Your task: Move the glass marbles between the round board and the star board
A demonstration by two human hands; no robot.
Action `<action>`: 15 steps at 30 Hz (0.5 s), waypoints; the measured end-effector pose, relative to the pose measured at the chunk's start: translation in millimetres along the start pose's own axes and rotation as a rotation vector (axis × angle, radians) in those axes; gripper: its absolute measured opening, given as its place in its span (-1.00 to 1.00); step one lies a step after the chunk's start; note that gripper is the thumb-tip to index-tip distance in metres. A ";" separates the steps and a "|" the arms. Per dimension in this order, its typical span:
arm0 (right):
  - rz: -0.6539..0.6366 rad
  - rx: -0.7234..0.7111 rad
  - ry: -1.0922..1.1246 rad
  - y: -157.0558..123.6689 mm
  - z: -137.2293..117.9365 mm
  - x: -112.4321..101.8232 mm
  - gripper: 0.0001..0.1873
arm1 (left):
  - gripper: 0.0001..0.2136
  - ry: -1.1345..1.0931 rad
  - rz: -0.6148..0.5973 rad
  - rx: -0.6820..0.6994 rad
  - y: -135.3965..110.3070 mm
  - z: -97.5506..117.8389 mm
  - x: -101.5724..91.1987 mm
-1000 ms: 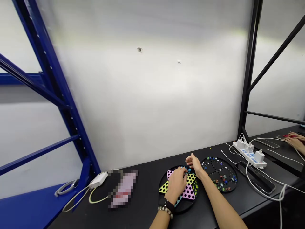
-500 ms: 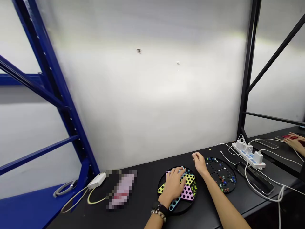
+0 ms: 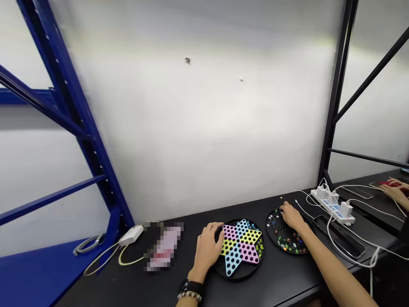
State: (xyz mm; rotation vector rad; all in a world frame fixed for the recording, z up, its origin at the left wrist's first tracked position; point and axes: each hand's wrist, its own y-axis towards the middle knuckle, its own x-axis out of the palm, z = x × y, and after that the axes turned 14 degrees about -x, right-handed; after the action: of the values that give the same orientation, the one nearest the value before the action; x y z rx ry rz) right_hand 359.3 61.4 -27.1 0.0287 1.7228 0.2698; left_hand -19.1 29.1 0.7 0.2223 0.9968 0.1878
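A Chinese checkers board (image 3: 235,247), a pink, blue and yellow star with black holes, lies in a round black base with marbles in its side compartments. My left hand (image 3: 207,247) is at its left rim, fingers curved round the edge and the thumb by the star. To the right, a round black tray (image 3: 281,232) carries loose coloured marbles. My right hand (image 3: 292,216) is closed at the tray's far rim, with fingertips partly hidden. My forearm covers part of the tray's right side.
A white power strip (image 3: 334,207) with cables and a dark phone (image 3: 338,236) lie to the right. On the left are a white adapter (image 3: 131,235), a blurred pink item (image 3: 166,247) and a blue rack (image 3: 86,123). Another person's hands (image 3: 396,189) are at far right.
My left hand has moved off the star to the board's left rim. My right hand has moved right onto the marble tray, which has shifted left and turned, its marbles now lying differently.
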 end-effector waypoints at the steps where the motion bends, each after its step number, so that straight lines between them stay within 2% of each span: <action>1: 0.006 0.013 0.022 -0.2 0.6 -0.1 -0.70 | -0.69 -0.002 -0.003 0.001 -1.1 0.9 -0.1; 9: 0.131 -0.027 0.321 0.0 8.9 1.0 -0.88 | -0.70 -0.028 -0.058 -0.020 -4.5 1.2 -4.0; 12: 0.355 0.087 0.720 -0.3 7.4 -6.0 -0.88 | -0.70 -0.029 -0.054 -0.029 -4.9 1.9 -4.3; 15: 0.554 0.183 1.181 -5.4 6.6 -23.2 -0.80 | -0.71 -0.027 -0.034 -0.023 -4.8 1.8 -3.6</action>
State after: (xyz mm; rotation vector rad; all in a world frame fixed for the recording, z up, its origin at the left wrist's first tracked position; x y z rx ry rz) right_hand 370.5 53.3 -6.6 0.5882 2.8957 0.6105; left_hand -19.2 23.4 3.3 0.1861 0.9702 0.1652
